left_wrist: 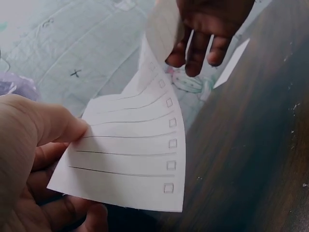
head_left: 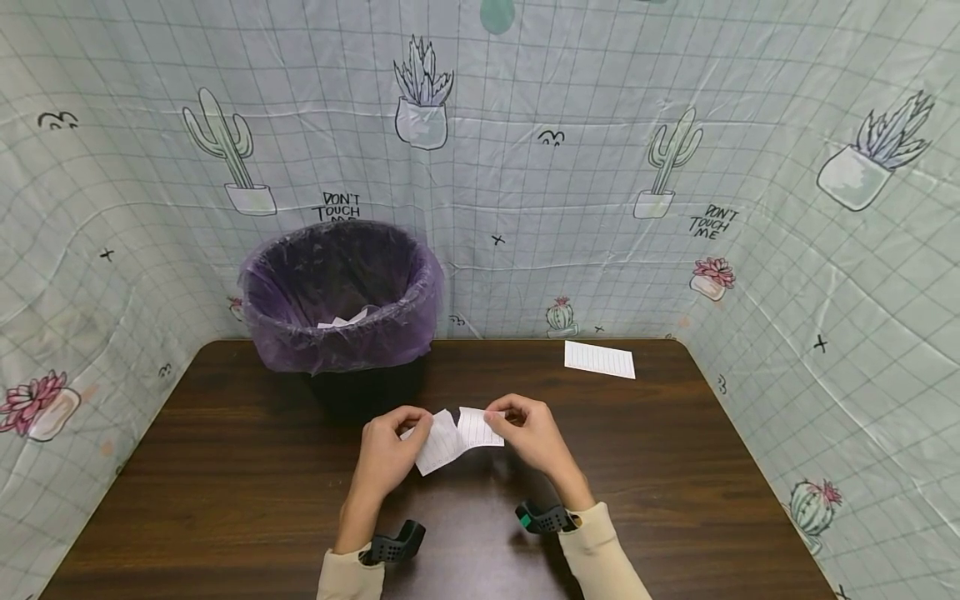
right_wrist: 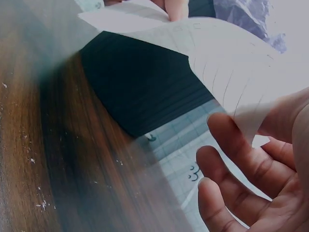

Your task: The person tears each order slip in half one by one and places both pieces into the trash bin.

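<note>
The left hand [head_left: 386, 446] and right hand [head_left: 536, 435] pinch opposite ends of a part-torn checklist sheet [head_left: 441, 446] above the bench [head_left: 660, 483]; probably light, limp, fragile, best held there.

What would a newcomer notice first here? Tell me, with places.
Probably the purple-lined bin at the back left of the dark table, white scraps inside. Then the partly torn lined paper, pinched by the left hand and right hand near the centre. Behind hangs a pale gridded cloth printed with potted plants.
</note>
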Available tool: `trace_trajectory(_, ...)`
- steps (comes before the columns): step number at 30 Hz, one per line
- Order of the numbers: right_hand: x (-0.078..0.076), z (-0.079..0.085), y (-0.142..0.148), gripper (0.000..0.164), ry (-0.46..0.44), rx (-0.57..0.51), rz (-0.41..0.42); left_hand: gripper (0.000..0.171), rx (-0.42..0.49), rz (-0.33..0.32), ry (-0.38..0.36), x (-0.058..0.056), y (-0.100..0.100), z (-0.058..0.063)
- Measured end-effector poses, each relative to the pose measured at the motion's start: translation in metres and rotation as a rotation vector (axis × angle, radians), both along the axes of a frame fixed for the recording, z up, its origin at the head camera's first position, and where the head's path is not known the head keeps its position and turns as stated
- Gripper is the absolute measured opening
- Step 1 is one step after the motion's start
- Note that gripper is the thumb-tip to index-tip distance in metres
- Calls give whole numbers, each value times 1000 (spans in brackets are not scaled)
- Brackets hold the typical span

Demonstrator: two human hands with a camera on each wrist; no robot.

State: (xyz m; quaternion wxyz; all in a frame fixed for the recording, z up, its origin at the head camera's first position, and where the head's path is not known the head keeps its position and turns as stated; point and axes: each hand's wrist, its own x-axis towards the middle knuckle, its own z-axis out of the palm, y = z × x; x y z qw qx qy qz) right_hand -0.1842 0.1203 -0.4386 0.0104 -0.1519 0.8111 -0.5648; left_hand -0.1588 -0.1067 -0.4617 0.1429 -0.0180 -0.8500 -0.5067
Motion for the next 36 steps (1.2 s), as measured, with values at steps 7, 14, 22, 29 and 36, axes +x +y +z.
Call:
trace_trajectory(7,0,2,2,8,15,-12,0,6,40,-56,-8,1,-3,0)
trace_trajectory(14,-2,1,7,10,20,-20,-24,8,47,-57,-20,1,-7,-2)
trace_trajectory(22,-3,1,10,11,103,-10,-25,7,30,-53,-15,0,-8,-1)
trace_trajectory(29,-4,-1,10,8,91,6,-36,11,23,-70,-34,2,-10,0)
trace_trajectory(36,-4,0,11,8,72,-3,-30,7,-2,-52,-11,1,-11,-1)
